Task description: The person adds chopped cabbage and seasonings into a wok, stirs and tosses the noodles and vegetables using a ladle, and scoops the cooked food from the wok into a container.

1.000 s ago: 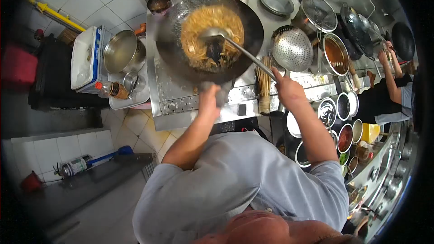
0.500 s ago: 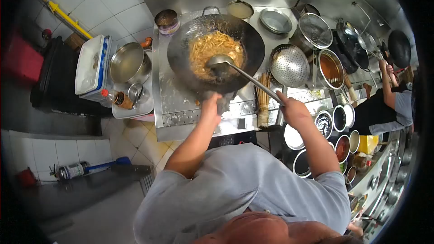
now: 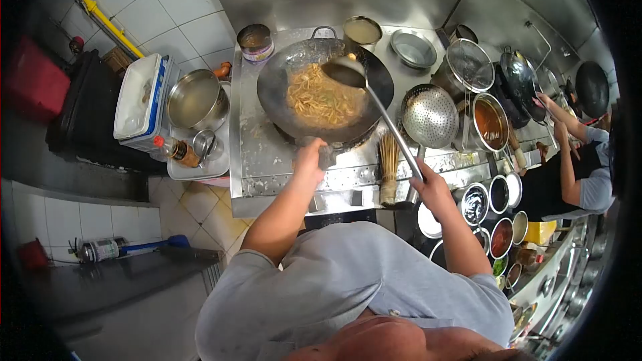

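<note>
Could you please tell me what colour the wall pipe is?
Yellow; the wall pipe shows best in the head view.

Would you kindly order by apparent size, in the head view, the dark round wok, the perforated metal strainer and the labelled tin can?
Largest: dark round wok
Middle: perforated metal strainer
Smallest: labelled tin can

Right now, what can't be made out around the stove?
Head view: whatever is under the wok; the wok hides it.
Head view: exactly what the left hand grips; the hand covers it.
Head view: the label on the red-capped bottle; too small.
Head view: what the co-worker handles; too small.
</note>
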`<action>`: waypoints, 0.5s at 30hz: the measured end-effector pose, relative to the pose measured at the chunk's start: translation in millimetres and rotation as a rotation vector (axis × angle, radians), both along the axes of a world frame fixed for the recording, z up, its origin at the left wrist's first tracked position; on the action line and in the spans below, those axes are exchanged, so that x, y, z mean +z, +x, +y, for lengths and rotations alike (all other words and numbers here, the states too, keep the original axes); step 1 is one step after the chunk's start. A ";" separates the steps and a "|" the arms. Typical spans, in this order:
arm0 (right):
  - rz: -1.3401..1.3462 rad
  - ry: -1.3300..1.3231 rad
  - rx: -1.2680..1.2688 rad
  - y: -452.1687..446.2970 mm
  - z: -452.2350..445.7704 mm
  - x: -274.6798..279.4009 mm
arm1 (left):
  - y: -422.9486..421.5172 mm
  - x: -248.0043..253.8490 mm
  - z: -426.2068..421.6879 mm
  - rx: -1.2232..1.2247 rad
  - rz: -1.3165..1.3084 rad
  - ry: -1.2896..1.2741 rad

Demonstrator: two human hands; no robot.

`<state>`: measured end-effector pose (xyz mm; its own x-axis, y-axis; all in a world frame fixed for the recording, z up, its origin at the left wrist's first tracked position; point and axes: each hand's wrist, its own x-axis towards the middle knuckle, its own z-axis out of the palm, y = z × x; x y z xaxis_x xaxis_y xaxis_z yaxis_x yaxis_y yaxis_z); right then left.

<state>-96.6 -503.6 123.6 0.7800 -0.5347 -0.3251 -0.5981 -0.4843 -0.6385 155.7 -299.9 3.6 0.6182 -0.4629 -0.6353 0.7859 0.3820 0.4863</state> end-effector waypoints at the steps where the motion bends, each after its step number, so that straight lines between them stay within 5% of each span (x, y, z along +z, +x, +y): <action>1: 0.020 0.003 -0.054 21.7 -3.6 -1.1 | 4.9 -9.7 -2.2 0.002 -0.003 -0.003; 10: 0.048 -0.120 -0.206 155.6 -25.8 -83.2 | 9.8 -25.4 -8.4 -0.004 -0.018 0.050; 15: 0.079 -0.024 0.119 155.6 -39.2 -56.1 | 12.9 -38.2 -8.4 -0.012 0.004 0.024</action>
